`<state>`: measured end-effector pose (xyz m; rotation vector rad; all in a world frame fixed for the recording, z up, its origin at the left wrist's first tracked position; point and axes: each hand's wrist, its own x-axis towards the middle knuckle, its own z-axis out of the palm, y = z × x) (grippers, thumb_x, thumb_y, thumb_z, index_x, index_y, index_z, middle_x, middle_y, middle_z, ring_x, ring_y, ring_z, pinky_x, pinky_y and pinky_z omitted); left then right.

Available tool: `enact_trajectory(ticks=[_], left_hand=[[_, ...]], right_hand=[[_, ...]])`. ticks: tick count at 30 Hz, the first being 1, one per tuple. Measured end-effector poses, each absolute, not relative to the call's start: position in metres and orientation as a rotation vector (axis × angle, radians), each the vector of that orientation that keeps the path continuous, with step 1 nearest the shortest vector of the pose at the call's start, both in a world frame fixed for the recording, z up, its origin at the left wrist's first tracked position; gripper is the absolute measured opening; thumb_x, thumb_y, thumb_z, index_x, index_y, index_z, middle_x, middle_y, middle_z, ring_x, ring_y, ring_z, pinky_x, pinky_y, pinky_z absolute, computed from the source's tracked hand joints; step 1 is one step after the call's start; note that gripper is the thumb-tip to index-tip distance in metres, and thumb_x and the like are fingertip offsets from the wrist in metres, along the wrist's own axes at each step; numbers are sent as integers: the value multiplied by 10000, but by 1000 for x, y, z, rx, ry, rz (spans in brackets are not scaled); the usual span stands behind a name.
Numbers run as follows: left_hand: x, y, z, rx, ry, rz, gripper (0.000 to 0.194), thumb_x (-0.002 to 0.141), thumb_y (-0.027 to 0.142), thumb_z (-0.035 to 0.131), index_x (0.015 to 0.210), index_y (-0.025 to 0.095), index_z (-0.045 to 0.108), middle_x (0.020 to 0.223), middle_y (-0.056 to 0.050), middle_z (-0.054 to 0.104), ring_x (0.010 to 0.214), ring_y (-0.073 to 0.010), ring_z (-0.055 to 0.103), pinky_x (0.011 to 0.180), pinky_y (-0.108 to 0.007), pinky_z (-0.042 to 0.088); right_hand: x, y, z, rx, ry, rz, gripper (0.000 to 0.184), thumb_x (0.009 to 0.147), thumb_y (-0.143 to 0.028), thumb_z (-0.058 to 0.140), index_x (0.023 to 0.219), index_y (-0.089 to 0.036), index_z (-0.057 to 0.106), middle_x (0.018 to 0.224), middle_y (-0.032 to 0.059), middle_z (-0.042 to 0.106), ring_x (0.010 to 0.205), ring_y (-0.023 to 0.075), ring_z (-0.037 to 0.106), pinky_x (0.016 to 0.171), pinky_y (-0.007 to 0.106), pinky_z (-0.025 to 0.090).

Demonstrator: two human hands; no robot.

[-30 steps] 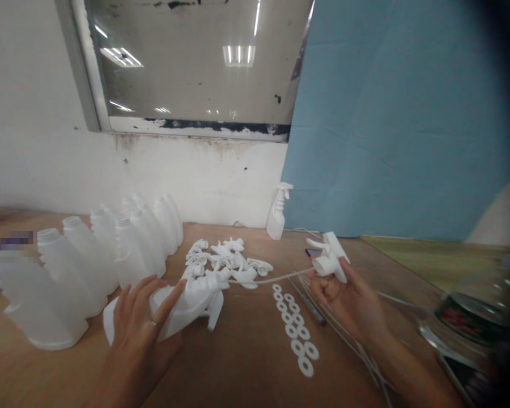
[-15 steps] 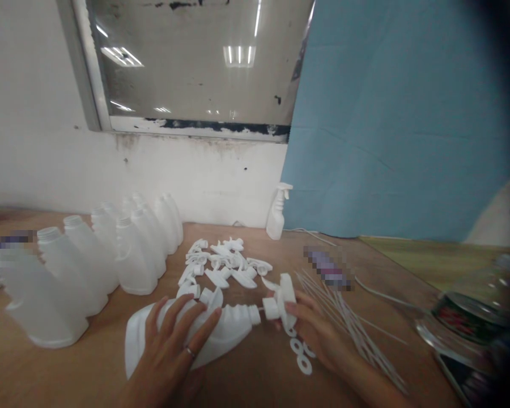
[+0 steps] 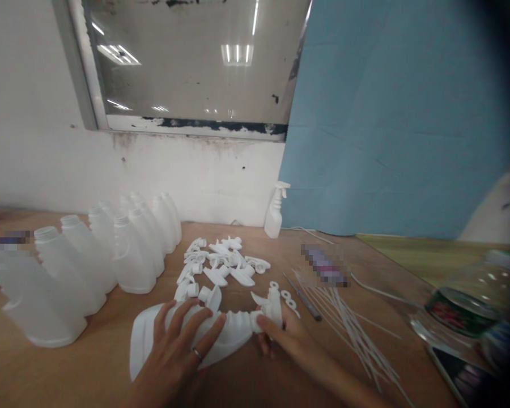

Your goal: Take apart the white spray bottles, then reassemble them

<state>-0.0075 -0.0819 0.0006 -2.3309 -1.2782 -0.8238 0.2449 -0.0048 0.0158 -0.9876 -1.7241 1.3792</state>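
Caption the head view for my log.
Left hand steadies a bottle on its side; right hand holds a spray head at its neck.

L hand point(image 3: 176, 345) palm-down, fingers spread; R hand point(image 3: 287, 334) w/ thumb + fingers pinched, forearms converging.

Nothing is reading legibly: right of the standing spray bottle point(image 3: 274, 209), a large clear bottle point(image 3: 463, 306) is wearing a green label point(image 3: 461, 311) with red print too blurred to make out, while nearer the spray bottle a purple patch point(image 3: 325, 265) is showing only pixelation.
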Motion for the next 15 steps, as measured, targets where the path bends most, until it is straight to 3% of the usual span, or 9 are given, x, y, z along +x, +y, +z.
enact_trajectory(ticks=[3,7,10,15], left_hand=[[-7,-82,0,-2335,-1290,-830,816,729,50,599,1490,268,400,1344,-98,567,1330,-364,355,1090,-627,188],[-6,-83,-2,-2330,-1298,-841,795,737,74,599,1478,296,416,1341,-78,572,1328,-347,367,1108,-603,194],[-6,-82,-2,-2321,-1309,-846,805,715,80,610,1471,284,428,1339,-82,573,1329,-354,364,1111,-612,178],[-6,-82,-3,-2330,-1288,-890,797,722,86,610,1471,287,429,1333,-88,580,1326,-354,369,1098,-611,191]], right_hand=[[246,-6,17,-985,-1725,1300,568,745,-600,740,1077,-179,554,760,20,666,630,174,602,590,278,483],[247,-7,19,-1021,-1727,1253,461,826,-635,636,840,-175,603,600,5,612,556,171,571,605,298,470],[248,-7,18,-993,-1713,1266,524,740,-610,740,1001,-170,627,806,44,692,684,202,634,650,305,492],[248,-4,15,-1080,-1707,1322,480,807,-649,644,810,-174,582,530,-22,576,475,143,523,503,256,401]])
